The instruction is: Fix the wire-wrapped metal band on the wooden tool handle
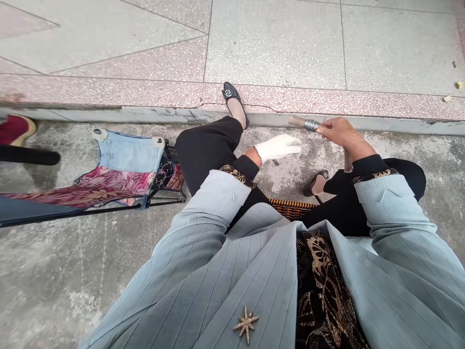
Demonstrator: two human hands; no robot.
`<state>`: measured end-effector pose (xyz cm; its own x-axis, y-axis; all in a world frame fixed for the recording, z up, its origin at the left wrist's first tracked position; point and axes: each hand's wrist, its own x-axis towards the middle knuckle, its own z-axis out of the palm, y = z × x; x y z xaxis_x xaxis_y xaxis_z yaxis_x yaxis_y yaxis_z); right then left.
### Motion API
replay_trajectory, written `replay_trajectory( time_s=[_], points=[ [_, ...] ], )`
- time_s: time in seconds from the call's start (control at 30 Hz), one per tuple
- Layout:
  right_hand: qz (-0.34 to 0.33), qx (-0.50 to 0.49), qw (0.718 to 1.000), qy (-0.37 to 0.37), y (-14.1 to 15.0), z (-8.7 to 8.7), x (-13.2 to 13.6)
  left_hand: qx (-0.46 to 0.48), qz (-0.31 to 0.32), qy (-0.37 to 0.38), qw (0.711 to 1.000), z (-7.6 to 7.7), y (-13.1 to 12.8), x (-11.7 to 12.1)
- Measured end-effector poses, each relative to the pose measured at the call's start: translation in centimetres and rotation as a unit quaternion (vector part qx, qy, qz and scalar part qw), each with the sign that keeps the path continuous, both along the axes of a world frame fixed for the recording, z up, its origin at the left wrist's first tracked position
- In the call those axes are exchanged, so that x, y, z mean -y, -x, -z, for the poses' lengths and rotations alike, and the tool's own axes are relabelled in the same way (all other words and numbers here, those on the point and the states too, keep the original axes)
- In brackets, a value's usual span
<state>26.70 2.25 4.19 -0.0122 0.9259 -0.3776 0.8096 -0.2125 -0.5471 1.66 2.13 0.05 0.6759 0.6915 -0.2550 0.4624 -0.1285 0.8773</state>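
Observation:
My left hand (279, 148), in a white glove, hangs over the concrete between my knees. Its fingers are stretched forward and slightly curved, and I see nothing held in them. Bare and closed, my right hand (340, 133) grips a short pale brown stick or tube (297, 120) between thumb and fingers. Silver wire (311, 125) is wound in a thick band around it, close to my fingertips. The far end of the stick points left, toward the step. A gap separates the two hands. Beneath the glove shows a small dark piece (276, 163), too unclear to name.
A low folding chair (119, 186) with denim and red floral cloth stands at the left. A dark red shoe (15, 130) and a black bar (29, 155) are beyond it. Ahead runs a raised tiled step (276, 53). Woven seat edging (292, 208) shows beneath me.

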Motion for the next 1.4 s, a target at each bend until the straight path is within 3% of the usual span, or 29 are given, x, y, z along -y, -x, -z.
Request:
replay_trajectory(
  time_s=[0.13, 0.23, 0.43, 0.6, 0.67, 0.77, 0.93, 1.03, 1.13, 1.2, 1.27, 1.4],
  points=[
    [-0.107, 0.133, 0.984, 0.044, 0.5, -0.6, 0.1, -0.038, 0.01, -0.048, 0.998, 0.6, -0.2, -0.1],
    [-0.166, 0.162, 0.969, 0.088, 0.7, -0.8, 0.1, -0.041, 0.017, -0.074, 0.996, 0.3, -0.1, 0.1],
    [-0.231, 0.03, 0.944, 0.235, 0.0, -0.5, 0.3, -0.002, 0.065, -0.056, 0.996, -1.1, 0.6, 0.6],
    [-0.3, -0.108, 0.91, 0.264, -0.6, -1.2, 0.7, 0.037, 0.061, -0.041, 0.997, -1.3, 0.8, 0.5],
    [-0.277, -0.167, 0.913, 0.247, -0.7, -2.0, 1.0, 0.066, 0.038, -0.007, 0.997, -0.9, 0.6, 0.4],
    [-0.19, -0.264, 0.929, 0.176, -0.7, -2.9, 1.4, 0.1, -0.004, 0.043, 0.994, -0.3, 0.3, 0.3],
    [-0.045, -0.355, 0.933, 0.041, -0.4, -1.8, 1.3, 0.062, 0.055, -0.019, 0.996, 0.2, 0.1, 0.4],
    [0.029, -0.301, 0.952, 0.034, 0.0, -0.4, 0.8, 0.019, 0.074, -0.072, 0.994, 0.5, -0.1, 0.7],
    [0.043, -0.151, 0.987, 0.023, 0.3, 0.2, 0.4, 0.001, 0.066, -0.079, 0.995, 0.8, -0.3, 1.1],
    [0.004, -0.023, 1.0, 0.019, 0.4, 0.1, 0.3, -0.007, 0.059, -0.083, 0.995, 0.9, -0.3, 1.2],
    [-0.056, 0.082, 0.995, 0.024, 0.5, -0.1, 0.3, -0.019, 0.059, -0.093, 0.994, 0.8, -0.3, 1.1],
    [-0.171, 0.147, 0.971, 0.083, 0.3, 0.0, 0.2, -0.036, 0.07, -0.102, 0.992, 0.6, 0.0, 0.7]
  ],
)
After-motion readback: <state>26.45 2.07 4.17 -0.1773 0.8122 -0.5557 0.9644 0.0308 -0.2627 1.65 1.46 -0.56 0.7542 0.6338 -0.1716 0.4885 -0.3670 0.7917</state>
